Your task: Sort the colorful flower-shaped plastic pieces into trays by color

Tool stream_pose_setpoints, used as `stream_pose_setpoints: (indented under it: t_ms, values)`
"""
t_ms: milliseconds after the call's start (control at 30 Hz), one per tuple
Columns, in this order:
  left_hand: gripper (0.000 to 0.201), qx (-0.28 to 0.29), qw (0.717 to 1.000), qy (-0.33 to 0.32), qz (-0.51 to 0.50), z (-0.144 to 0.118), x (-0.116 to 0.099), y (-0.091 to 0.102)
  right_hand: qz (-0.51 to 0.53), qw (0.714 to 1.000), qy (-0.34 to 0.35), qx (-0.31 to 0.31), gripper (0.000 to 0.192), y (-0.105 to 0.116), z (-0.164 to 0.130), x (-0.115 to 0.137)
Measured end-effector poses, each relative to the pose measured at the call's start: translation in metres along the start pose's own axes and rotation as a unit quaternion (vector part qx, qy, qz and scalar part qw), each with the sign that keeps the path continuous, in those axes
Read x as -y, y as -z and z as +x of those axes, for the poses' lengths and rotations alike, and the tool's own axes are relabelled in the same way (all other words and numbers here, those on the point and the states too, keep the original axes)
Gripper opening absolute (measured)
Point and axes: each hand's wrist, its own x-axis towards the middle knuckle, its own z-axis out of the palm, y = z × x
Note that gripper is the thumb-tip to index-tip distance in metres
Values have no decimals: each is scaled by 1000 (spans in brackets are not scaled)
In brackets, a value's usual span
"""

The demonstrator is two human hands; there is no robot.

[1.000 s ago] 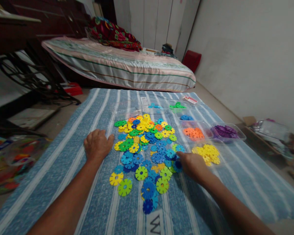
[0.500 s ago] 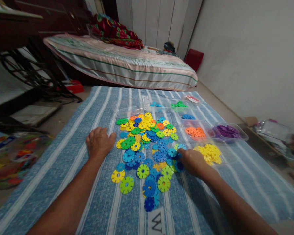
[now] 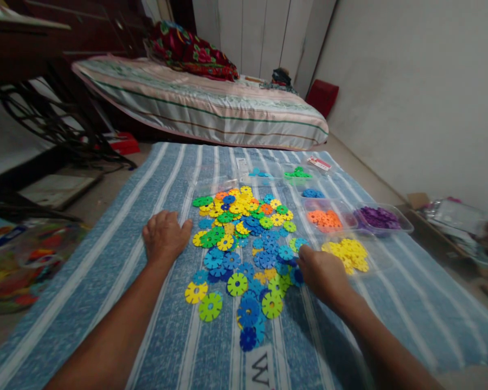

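Note:
A loose pile of notched plastic discs (image 3: 250,222) in blue, yellow, green and orange spreads over the striped cloth. To the left of it my left hand (image 3: 165,234) lies on the cloth, fingers stretched out and nothing in it. At the pile's right edge my right hand (image 3: 323,273) is closed, its fingertips close to blue discs. What its fingers hold, if anything, is hidden. Just beyond that hand, yellow discs (image 3: 346,254) fill a clear tray. Toward me, several lime-green and blue discs (image 3: 249,310) trail off the pile.
Clear tubs hold orange discs (image 3: 324,220), purple discs (image 3: 378,218) and green discs (image 3: 298,173). Small groups of blue discs (image 3: 312,193) lie near them. A card with a W (image 3: 260,368) is at the near edge. A bed (image 3: 211,111) stands behind, a cardboard box (image 3: 443,238) at right.
My right hand has shifted slightly to the right and toward me, its fingers curled in more. My left hand has stayed in place.

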Motion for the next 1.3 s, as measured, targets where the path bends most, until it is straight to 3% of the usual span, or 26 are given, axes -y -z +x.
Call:
stream_pose_setpoints:
  t_ms: [367, 500, 600, 667, 767, 867, 933, 1133, 1300]
  values:
    - [51, -20, 1000, -5, 1, 1, 5, -6, 135, 983, 118, 27, 20, 9, 6, 4]
    - [50, -22, 1000, -6, 8, 1, 6, -7, 173, 972, 157, 9, 15, 14, 33, 4]
    - [49, -28, 1000, -7, 10, 1, 8, -8, 191, 963, 190, -13, 13, 31, 70, 4]
    - [49, -30, 1000, -4, 7, 1, 8, -8, 202, 959, 189, -55, 15, 51, 101, 5]
    - [48, -30, 1000, 2, 4, 1, 9, -8, 226, 947, 124, -191, 17, 84, 141, 7]
    - [48, -31, 1000, 3, 1, 1, 9, -8, 216, 930, 59, -290, 25, 101, 157, 12]
    - [49, -33, 999, 3, -5, 0, 9, -8, 194, 939, 77, -273, 26, 97, 150, 18]
    - [50, -34, 999, 5, -17, -2, 9, -9, 138, 967, 187, -105, 23, 49, 91, 28]
    - [48, -33, 999, 7, -19, -2, 7, -8, 108, 972, 207, -14, 22, 25, 48, 18]
